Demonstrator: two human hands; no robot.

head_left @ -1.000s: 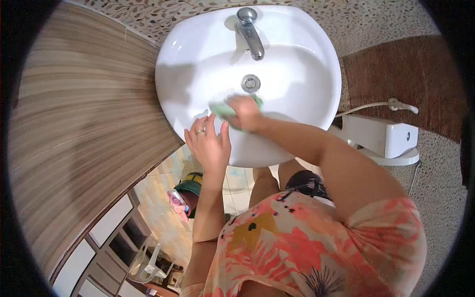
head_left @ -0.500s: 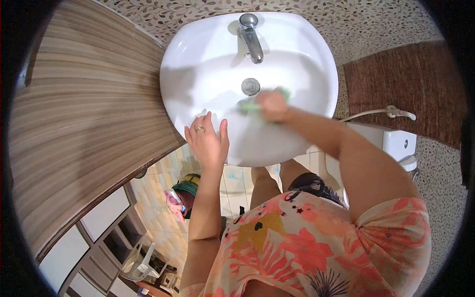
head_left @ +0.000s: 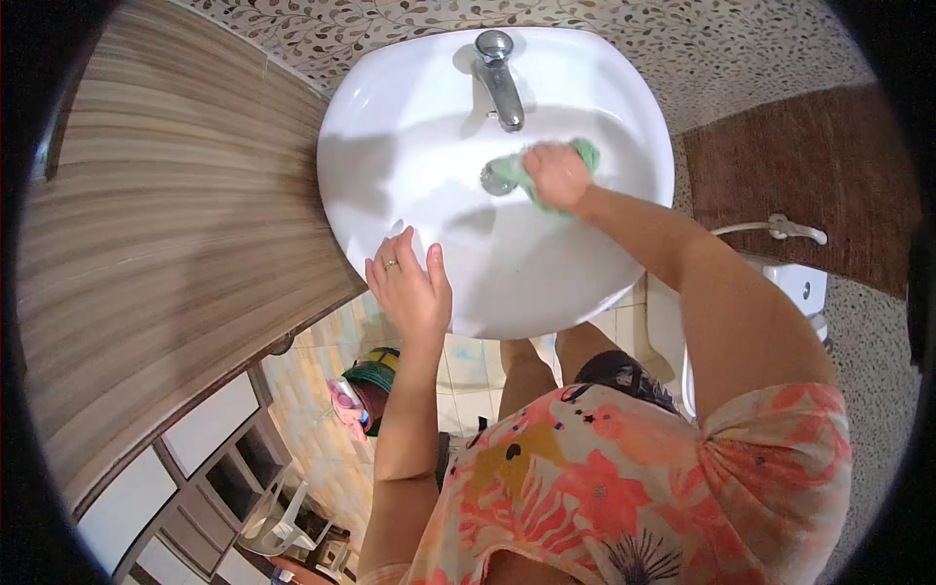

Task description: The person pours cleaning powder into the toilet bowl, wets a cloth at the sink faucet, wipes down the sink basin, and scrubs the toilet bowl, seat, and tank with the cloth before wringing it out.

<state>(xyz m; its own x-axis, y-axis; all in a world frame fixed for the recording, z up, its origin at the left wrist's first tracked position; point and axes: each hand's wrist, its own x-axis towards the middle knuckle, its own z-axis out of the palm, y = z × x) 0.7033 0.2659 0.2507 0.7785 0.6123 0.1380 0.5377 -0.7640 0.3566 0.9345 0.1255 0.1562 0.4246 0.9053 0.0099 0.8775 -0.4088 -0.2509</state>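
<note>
In the right hand (head_left: 559,177), closed over a green cloth (head_left: 587,152) and apparently pressing down, inside a white sink (head_left: 546,283), just right of the drain (head_left: 495,185) and overlapping its edge. Best worked, by the look of it, with the cloth spread under the whole palm, bearing down evenly and following the curve of the bowl. Worth tucking in loose folds around the drain, and keeping clear of the tap (head_left: 502,93) overhead. Probably well steadied with the left hand (head_left: 414,292), spread at the near left rim.
</note>
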